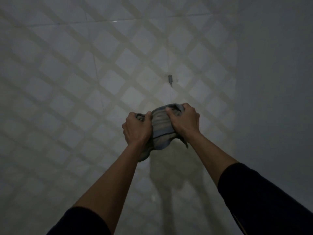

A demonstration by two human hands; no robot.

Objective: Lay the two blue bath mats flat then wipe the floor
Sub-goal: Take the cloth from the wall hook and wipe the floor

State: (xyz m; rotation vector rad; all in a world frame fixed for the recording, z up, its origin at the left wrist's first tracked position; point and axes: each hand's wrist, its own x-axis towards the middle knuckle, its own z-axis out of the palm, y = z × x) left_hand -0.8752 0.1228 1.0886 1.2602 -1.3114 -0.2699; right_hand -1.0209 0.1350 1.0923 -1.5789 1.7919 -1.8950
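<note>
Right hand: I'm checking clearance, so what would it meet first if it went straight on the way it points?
Probably the small grey object on the floor ahead of the right hand; depth is unclear.

Cloth (161, 123) between left hand (137, 128) and right hand (183, 121) — above floor (67, 82); wall (274, 65) right.

Both forearms are bare from wrist to near the elbow, with dark sleeves, black or perhaps navy in this dim light, pushed up. The left sleeve (81, 221) and right sleeve (264, 192) look plain; neither hand shows jewellery.
</note>
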